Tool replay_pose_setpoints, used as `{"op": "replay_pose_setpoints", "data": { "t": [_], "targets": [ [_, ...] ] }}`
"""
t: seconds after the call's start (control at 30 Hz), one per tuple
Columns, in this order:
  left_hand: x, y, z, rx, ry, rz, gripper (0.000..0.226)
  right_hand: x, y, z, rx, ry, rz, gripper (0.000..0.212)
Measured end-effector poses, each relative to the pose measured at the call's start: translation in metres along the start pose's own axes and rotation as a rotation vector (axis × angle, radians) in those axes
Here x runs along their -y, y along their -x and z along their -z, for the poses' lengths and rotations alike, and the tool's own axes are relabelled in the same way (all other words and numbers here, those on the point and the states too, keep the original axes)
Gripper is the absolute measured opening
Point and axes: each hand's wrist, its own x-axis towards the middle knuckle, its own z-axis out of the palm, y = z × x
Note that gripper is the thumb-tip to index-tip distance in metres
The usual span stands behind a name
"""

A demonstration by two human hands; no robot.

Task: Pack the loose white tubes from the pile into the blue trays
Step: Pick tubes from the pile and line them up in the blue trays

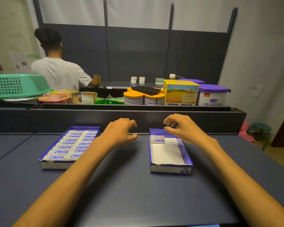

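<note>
**Both hands hovering empty between 2 trays**

We're holding our left hand (120, 131) and right hand (182, 128) above the dark table (121, 185), fingers loosely curled, gripping nothing. The left blue cardboard tray (44, 163) is sitting full of white tubes (69, 145); the right blue cardboard tray (186, 153) is holding 2 white tubes (157, 139) at its far end.

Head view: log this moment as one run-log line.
left hand empty, fingers curled | right hand empty, over right tray | left tray full | right tray: few tubes at far end
</note>
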Motion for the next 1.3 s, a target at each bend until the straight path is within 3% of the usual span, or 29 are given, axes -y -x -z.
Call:
{"op": "replay_pose_setpoints", "data": {
  "t": [0.4, 0.67, 0.97, 1.3],
  "targets": [
    [0.0, 0.099, 0.033, 0.002, -0.054, 0.101, 0.051, 0.085, 0.052, -0.017, 0.168, 0.103, 0.064, 0.049],
    [0.023, 0.219, 0.062, 0.025, -0.116, 0.261, 0.043, 0.153, 0.088, -0.069, 0.261, 0.141, 0.276, 0.05],
    [0.094, 0.336, 0.121, 0.017, -0.211, 0.463, 0.051, 0.297, 0.088, -0.118, 0.245, 0.158, 0.491, 0.052],
    [0.25, 0.5, 0.199, 0.014, -0.274, 0.63, 0.051, 0.506, 0.077, -0.232, 0.302, 0.147, 0.623, 0.05]
  ]
}}
